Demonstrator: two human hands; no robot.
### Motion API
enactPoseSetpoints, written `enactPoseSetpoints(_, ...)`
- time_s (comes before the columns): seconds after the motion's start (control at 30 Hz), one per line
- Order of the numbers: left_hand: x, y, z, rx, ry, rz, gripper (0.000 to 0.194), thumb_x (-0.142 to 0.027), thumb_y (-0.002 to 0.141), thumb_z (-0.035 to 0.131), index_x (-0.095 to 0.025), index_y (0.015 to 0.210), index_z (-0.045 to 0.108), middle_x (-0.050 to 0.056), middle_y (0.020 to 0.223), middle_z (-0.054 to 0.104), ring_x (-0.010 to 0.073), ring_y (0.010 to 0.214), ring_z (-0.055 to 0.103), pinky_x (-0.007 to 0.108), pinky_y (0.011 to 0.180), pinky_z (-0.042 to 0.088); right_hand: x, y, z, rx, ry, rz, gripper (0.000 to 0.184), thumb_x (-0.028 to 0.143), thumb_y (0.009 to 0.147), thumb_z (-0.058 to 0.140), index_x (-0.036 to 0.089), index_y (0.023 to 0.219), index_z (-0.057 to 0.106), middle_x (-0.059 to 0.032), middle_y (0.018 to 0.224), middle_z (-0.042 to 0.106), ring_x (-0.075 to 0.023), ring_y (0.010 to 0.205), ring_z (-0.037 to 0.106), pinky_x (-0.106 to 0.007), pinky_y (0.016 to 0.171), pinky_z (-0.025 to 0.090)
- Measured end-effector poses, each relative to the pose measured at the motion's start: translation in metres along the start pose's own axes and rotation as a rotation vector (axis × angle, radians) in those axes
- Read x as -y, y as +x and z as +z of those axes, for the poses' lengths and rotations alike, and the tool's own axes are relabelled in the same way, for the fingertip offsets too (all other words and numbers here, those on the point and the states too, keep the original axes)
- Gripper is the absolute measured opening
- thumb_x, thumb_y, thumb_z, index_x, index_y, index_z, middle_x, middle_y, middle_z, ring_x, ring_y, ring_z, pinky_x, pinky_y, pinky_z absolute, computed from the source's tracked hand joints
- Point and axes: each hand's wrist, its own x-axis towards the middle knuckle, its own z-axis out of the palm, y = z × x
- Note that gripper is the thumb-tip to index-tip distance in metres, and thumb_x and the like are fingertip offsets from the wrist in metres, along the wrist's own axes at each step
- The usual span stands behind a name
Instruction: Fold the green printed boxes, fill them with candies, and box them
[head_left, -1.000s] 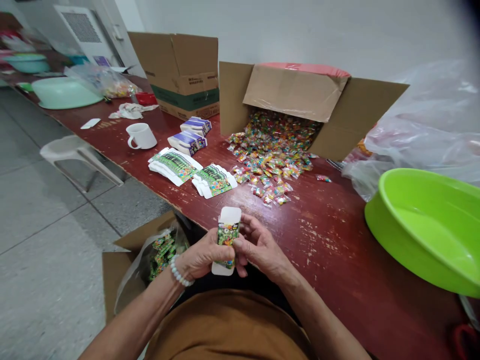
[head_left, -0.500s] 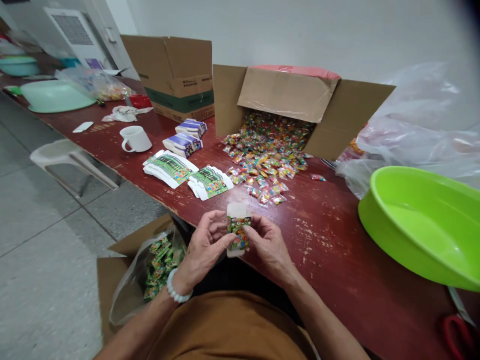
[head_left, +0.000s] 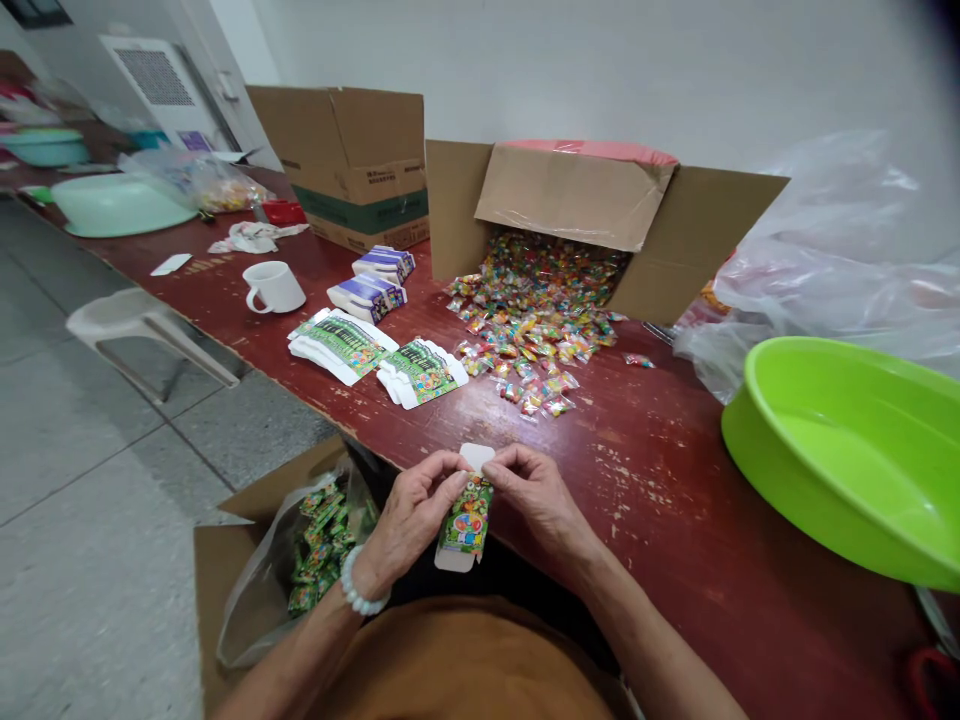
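A small green printed candy box with white end flaps hangs between my hands at the table's front edge. My left hand pinches its upper left edge, thumb on the printed face. At the upper right corner, by the top flap, my right hand grips it with thumb and fingers. Beyond them lie two stacks of flat green cartons, the left stack and the right stack. Wrapped candies spill across the table from an open cardboard box.
A bright green basin stands at the right, with scissors below it. At the left are a white mug and purple cartons. Below the edge, a bag-lined carton holds green packets. A white stool stands beyond.
The candy box has come lower and closer to me, its bottom end tipping left. Both hands' fingers have shifted up to its top end.
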Motion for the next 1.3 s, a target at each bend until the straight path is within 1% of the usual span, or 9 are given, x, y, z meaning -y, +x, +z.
enactPoseSetpoints(0.13, 0.0, 0.0, 0.002, 0.011, -0.056, 0.017, 0.016, -0.035, 0.088, 0.063, -0.021, 0.095, 0.062, 0.001, 0.089, 0.066, 0.0153, 0.082, 0.059, 0.025, 0.076, 0.046, 0.004, 0.002, -0.001, 0.05, -0.006, -0.023, 0.027, 0.033, 0.076, 0.08, 0.021, 0.095, 0.066, 0.0018, 0.08, 0.065, -0.013, 0.07, 0.059, -0.025, 0.066, 0.046)
enactPoseSetpoints(0.27, 0.003, -0.001, 0.007, -0.009, -0.361, -0.117, 0.049, -0.038, 0.081, 0.074, -0.027, 0.12, 0.046, -0.003, 0.083, 0.064, 0.0132, 0.077, 0.062, 0.023, 0.072, 0.049, 0.009, 0.001, -0.002, 0.036, -0.352, -0.302, 0.013, 0.032, 0.084, 0.07, 0.02, 0.078, 0.071, -0.0007, 0.074, 0.062, -0.0142, 0.068, 0.055, -0.026, 0.065, 0.044)
enactPoseSetpoints(0.37, 0.008, -0.003, 0.01, 0.172, -0.525, -0.314, 0.052, -0.057, 0.085, 0.063, -0.022, 0.121, 0.049, 0.001, 0.082, 0.066, 0.0152, 0.065, 0.066, 0.025, 0.06, 0.052, 0.013, -0.002, -0.002, -0.011, -0.489, -0.438, 0.012, 0.03, 0.087, 0.065, 0.021, 0.082, 0.073, -0.0019, 0.075, 0.061, -0.0157, 0.07, 0.057, -0.028, 0.066, 0.046)
enactPoseSetpoints(0.53, 0.013, -0.001, 0.017, 0.187, -0.636, -0.534, 0.068, -0.072, 0.089, 0.037, -0.017, 0.123, 0.056, 0.002, 0.063, 0.063, 0.0148, 0.039, 0.058, 0.022, 0.038, 0.044, 0.015, -0.003, 0.002, 0.123, -0.505, -0.295, 0.019, 0.037, 0.09, 0.063, 0.02, 0.087, 0.072, -0.0042, 0.086, 0.07, -0.0153, 0.07, 0.066, -0.028, 0.067, 0.052)
enactPoseSetpoints(0.77, 0.007, 0.002, 0.022, 0.19, -0.52, -0.371, 0.073, -0.072, 0.09, 0.034, -0.014, 0.124, 0.062, 0.003, 0.059, 0.063, 0.012, 0.038, 0.055, 0.019, 0.037, 0.042, 0.016, 0.005, 0.006, 0.153, -0.106, 0.099, 0.028, 0.042, 0.08, 0.073, 0.016, 0.088, 0.064, -0.0009, 0.068, 0.069, -0.0139, 0.043, 0.062, -0.024, 0.043, 0.049)
enactPoseSetpoints(0.97, 0.012, 0.004, 0.022, 0.204, -0.45, -0.3, 0.071, -0.07, 0.09, 0.04, -0.012, 0.124, 0.063, 0.005, 0.059, 0.064, 0.0124, 0.041, 0.056, 0.019, 0.04, 0.044, 0.016, 0.002, 0.005, 0.121, -0.094, 0.043, 0.026, 0.042, 0.083, 0.072, 0.018, 0.084, 0.064, -0.0023, 0.074, 0.071, -0.0131, 0.044, 0.062, -0.024, 0.041, 0.048)
enactPoseSetpoints(1.07, 0.014, 0.005, 0.025, 0.158, -0.504, -0.352, 0.069, -0.068, 0.09, 0.042, -0.015, 0.133, 0.056, 0.003, 0.061, 0.064, 0.0131, 0.039, 0.056, 0.021, 0.037, 0.043, 0.013, -0.005, 0.006, 0.156, -0.241, -0.118, 0.019, 0.039, 0.089, 0.065, 0.02, 0.087, 0.068, -0.0056, 0.103, 0.072, -0.0121, 0.06, 0.066, -0.026, 0.054, 0.054)
enactPoseSetpoints(1.2, 0.016, 0.005, 0.03, 0.045, -0.593, -0.426, 0.064, -0.066, 0.09, 0.047, -0.02, 0.134, 0.051, 0.003, 0.072, 0.067, 0.0134, 0.04, 0.057, 0.023, 0.037, 0.045, 0.006, -0.007, 0.001, 0.199, -0.446, -0.36, 0.016, 0.029, 0.091, 0.062, 0.024, 0.105, 0.069, -0.006, 0.118, 0.068, -0.0189, 0.109, 0.063, -0.032, 0.09, 0.052)
enactPoseSetpoints(1.3, 0.015, -0.003, 0.03, 0.056, -0.625, -0.418, 0.054, -0.053, 0.087, 0.062, -0.026, 0.13, 0.047, 0.003, 0.087, 0.069, 0.0152, 0.052, 0.064, 0.025, 0.047, 0.051, 0.007, 0.011, -0.022, 0.172, -0.64, -0.336, 0.021, 0.029, 0.092, 0.06, 0.023, 0.111, 0.069, -0.0055, 0.111, 0.069, -0.0181, 0.102, 0.064, -0.032, 0.089, 0.051)
